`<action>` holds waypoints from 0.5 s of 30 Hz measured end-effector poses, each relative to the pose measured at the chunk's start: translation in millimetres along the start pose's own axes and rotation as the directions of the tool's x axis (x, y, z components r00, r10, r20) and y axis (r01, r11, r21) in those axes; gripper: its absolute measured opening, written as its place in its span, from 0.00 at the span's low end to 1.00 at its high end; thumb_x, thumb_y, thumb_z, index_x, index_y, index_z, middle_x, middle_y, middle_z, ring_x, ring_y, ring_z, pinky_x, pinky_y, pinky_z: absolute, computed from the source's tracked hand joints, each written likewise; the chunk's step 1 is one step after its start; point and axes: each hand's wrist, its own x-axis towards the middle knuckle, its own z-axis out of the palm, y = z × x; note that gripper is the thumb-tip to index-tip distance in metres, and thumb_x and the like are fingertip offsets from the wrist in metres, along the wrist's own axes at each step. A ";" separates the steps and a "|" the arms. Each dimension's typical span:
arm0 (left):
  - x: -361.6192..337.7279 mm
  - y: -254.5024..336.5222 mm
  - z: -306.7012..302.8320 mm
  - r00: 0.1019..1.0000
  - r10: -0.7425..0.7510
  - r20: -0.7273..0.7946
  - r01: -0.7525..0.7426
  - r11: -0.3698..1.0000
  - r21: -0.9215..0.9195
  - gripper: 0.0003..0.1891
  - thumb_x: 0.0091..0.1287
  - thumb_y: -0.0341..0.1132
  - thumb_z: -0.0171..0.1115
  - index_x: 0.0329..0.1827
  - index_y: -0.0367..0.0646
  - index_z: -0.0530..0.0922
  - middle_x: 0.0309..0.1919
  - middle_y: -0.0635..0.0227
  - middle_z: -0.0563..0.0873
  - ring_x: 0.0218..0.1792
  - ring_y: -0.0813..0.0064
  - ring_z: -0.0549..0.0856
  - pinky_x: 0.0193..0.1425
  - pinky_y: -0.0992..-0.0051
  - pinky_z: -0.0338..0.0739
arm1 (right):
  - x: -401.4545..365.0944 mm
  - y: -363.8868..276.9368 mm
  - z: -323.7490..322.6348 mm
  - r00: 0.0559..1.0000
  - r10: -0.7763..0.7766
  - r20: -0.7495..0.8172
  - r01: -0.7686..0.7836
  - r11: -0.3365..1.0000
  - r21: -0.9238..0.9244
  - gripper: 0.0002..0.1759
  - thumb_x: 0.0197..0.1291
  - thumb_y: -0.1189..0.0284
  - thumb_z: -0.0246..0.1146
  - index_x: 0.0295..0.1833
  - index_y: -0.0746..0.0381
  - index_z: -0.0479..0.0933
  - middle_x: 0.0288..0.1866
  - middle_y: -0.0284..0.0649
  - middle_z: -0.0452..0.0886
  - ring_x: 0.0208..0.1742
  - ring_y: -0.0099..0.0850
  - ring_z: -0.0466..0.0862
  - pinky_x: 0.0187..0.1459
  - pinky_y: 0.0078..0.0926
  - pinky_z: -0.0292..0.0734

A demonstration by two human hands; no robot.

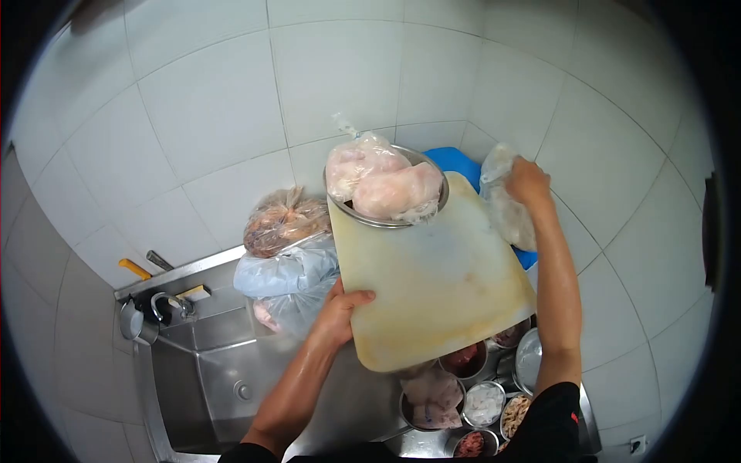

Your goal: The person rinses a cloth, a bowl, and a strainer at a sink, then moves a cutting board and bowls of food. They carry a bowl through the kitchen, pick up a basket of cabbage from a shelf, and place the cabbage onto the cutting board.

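Note:
My left hand grips the left edge of a worn, yellowed cutting board, thumb on its top face. The board is tilted above the counter. At the board's far end is a round metal bowl heaped with plastic bags of pale raw meat. Beyond the board's right edge, my right hand is closed on a cloudy plastic bag; the bag's contents cannot be made out. Something blue lies behind that bag and the board, partly hidden.
A steel sink with a faucet lies at left. Plastic bags sit at its back edge, near a brown-filled bag. Several metal containers of food crowd the counter at lower right. Tiled walls enclose the corner.

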 end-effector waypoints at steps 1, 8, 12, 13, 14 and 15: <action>-0.9 -1.5 -1.8 0.999 -0.010 -0.048 0.010 1.000 0.000 0.25 0.52 0.17 0.56 0.56 0.36 0.66 0.46 0.59 0.79 0.43 0.66 0.82 0.47 0.67 0.80 | -4.4 -24.5 -2.7 0.999 -0.015 -0.039 0.019 0.994 0.103 0.14 0.53 0.68 0.56 0.43 0.65 0.73 0.38 0.51 0.81 0.42 0.46 0.81 0.44 0.38 0.76; -5.2 8.5 10.5 0.999 -0.022 -0.044 0.023 1.000 0.015 0.25 0.52 0.18 0.57 0.55 0.35 0.67 0.45 0.59 0.79 0.44 0.66 0.82 0.49 0.67 0.79 | -3.3 -86.8 42.2 0.360 -0.443 0.821 -0.911 0.024 0.413 0.25 0.65 0.59 0.42 0.51 0.70 0.69 0.39 0.52 0.81 0.33 0.45 0.85 0.33 0.42 0.83; -8.5 7.1 14.6 0.998 -0.004 -0.055 0.006 0.999 0.035 0.25 0.52 0.20 0.56 0.56 0.31 0.67 0.43 0.59 0.79 0.43 0.67 0.82 0.48 0.68 0.80 | -24.7 -90.2 34.4 0.532 -0.440 0.723 -0.807 -0.006 0.590 0.21 0.58 0.68 0.48 0.52 0.72 0.67 0.39 0.53 0.79 0.36 0.43 0.84 0.39 0.39 0.84; -9.4 8.1 16.7 0.998 -0.002 -0.057 0.004 1.000 0.029 0.24 0.52 0.20 0.55 0.55 0.31 0.67 0.43 0.59 0.79 0.43 0.67 0.82 0.48 0.68 0.80 | -29.0 -91.9 32.9 0.535 -0.431 0.727 -0.808 -0.009 0.590 0.21 0.58 0.68 0.48 0.52 0.72 0.67 0.39 0.53 0.79 0.36 0.43 0.84 0.39 0.39 0.84; -9.3 9.0 14.5 0.999 -0.013 -0.049 0.015 0.999 0.032 0.24 0.52 0.20 0.55 0.55 0.31 0.67 0.43 0.59 0.79 0.43 0.67 0.82 0.48 0.68 0.80 | -33.7 -91.5 33.0 0.523 -0.430 0.736 -0.830 -0.060 0.554 0.20 0.56 0.71 0.50 0.51 0.73 0.67 0.38 0.53 0.79 0.36 0.43 0.84 0.39 0.39 0.84; -7.7 9.7 10.2 1.000 -0.014 -0.020 0.014 0.999 0.035 0.24 0.52 0.20 0.55 0.55 0.31 0.67 0.44 0.59 0.78 0.43 0.66 0.82 0.49 0.68 0.80 | -38.8 -91.9 32.5 0.513 -0.429 0.744 -0.847 -0.113 0.519 0.19 0.54 0.75 0.52 0.51 0.73 0.67 0.38 0.54 0.78 0.35 0.44 0.84 0.38 0.38 0.84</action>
